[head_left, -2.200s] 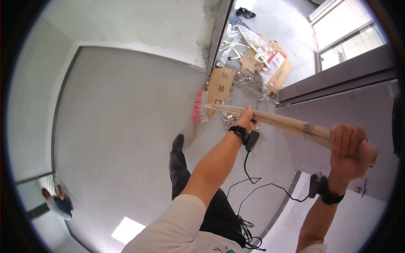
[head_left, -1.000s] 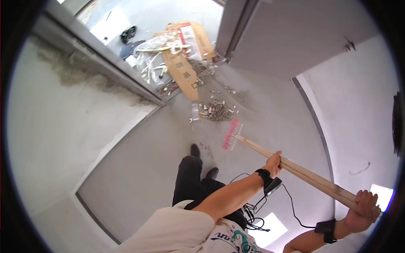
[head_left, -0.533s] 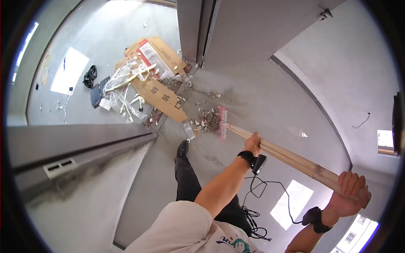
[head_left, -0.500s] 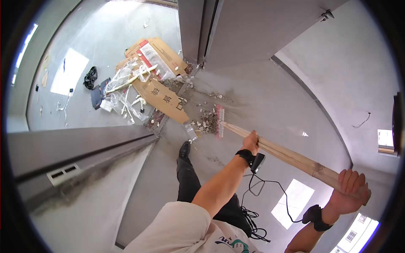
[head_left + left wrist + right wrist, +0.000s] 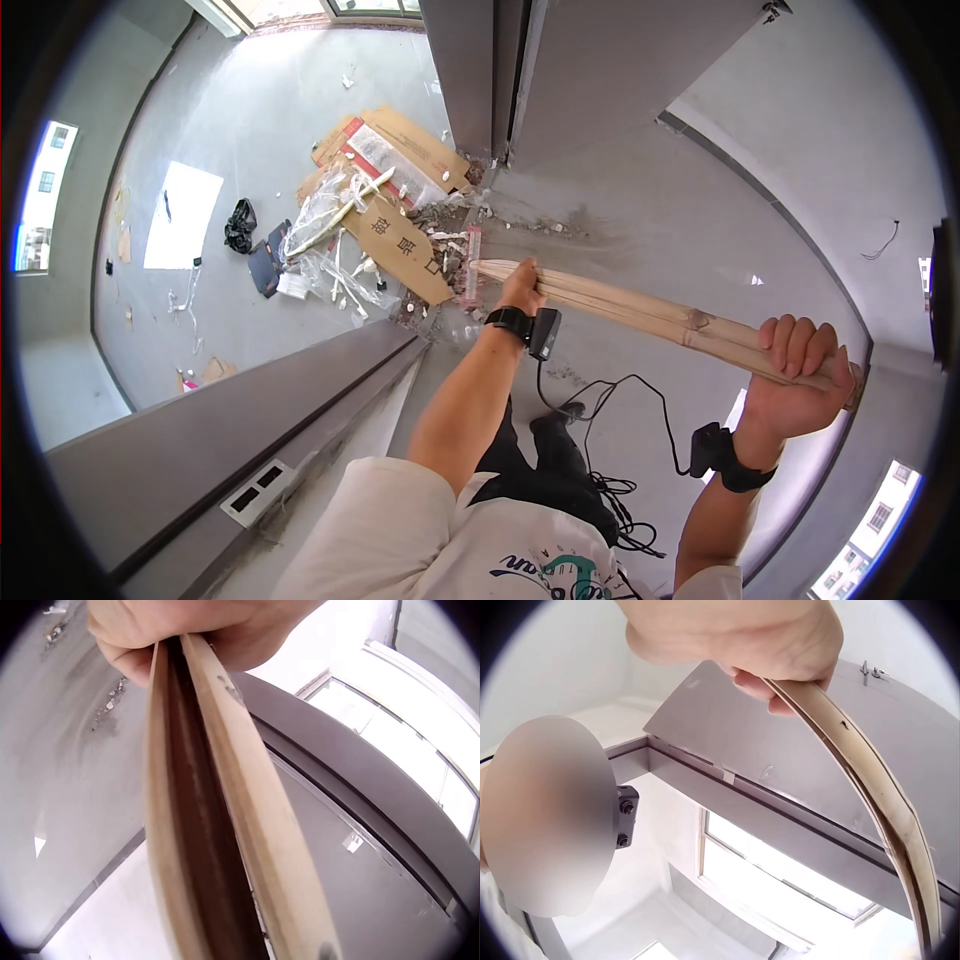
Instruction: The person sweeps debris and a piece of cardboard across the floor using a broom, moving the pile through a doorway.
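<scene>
A broom with a long pale wooden handle (image 5: 650,312) slants across the head view. Its pink and white bristle head (image 5: 473,268) stands at the doorway, against rubble (image 5: 448,225) and beside a cardboard sheet (image 5: 398,248). My left hand (image 5: 522,288) grips the handle low down, close above the bristles. At the upper end of the handle, my right hand (image 5: 805,375) wraps its fingers round it. Seen from the left wrist, the handle (image 5: 240,765) has a dark lengthwise gap. The right wrist view shows the right hand (image 5: 742,630) curled over the handle (image 5: 870,757).
Beyond the doorway lie more flattened cardboard (image 5: 425,150), clear plastic wrap (image 5: 318,215) and a black bag (image 5: 240,225). A grey door frame (image 5: 240,450) runs along the left, a door (image 5: 610,80) along the right. Black cables (image 5: 625,520) hang by my legs.
The broom head has swung round behind the rubble pile and pushed it to the doorway, up to the cardboard. The head view has turned and moved nearer the door. Both hands keep their grip.
</scene>
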Action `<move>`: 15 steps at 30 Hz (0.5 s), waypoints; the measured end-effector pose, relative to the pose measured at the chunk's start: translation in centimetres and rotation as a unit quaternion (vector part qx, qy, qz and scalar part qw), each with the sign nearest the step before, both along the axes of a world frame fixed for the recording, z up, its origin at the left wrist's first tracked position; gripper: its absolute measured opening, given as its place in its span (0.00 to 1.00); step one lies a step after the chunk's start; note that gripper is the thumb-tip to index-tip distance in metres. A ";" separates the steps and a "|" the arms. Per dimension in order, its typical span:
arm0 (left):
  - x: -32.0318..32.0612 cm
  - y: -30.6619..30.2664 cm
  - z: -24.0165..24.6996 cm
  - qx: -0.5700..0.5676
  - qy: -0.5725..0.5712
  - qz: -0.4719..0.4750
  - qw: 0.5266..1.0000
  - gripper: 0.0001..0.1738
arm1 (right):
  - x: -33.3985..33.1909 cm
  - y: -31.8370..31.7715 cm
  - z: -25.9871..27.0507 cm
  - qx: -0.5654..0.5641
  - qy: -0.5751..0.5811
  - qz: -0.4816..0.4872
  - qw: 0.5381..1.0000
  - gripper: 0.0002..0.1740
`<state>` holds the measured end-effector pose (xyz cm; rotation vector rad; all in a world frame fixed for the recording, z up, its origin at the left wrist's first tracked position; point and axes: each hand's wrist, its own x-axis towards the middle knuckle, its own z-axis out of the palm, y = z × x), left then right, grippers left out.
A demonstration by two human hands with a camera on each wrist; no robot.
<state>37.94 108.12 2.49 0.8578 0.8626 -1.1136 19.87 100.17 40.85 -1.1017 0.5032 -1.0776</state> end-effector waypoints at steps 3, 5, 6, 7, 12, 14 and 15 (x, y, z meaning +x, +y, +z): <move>2.0 1.3 -2.2 0.014 -0.014 -0.001 1.000 0.15 | 0.1 0.8 -0.9 0.012 -0.007 -0.034 0.999 0.18; 2.7 2.0 -3.7 0.020 -0.011 -0.022 0.999 0.15 | -0.1 1.3 -1.6 0.011 -0.011 -0.035 0.999 0.18; 3.0 2.2 -4.4 0.022 -0.009 -0.036 0.999 0.16 | -0.5 1.4 -1.8 0.005 -0.015 -0.028 0.999 0.18; 3.2 2.7 -6.2 0.000 -0.009 -0.054 0.998 0.17 | -1.0 1.3 -1.9 0.008 -0.008 -0.027 1.000 0.18; 1.3 4.1 -2.8 0.016 -0.028 -0.079 0.996 0.18 | -4.1 2.6 -4.5 0.027 -0.026 -0.042 0.998 0.17; -2.4 4.5 -1.6 0.075 -0.072 -0.066 0.992 0.17 | -6.2 3.1 -4.0 -0.002 0.007 -0.033 0.999 0.18; -3.8 4.2 -0.9 0.061 -0.053 -0.060 0.995 0.17 | -8.0 2.8 -3.5 -0.001 0.003 -0.046 0.999 0.18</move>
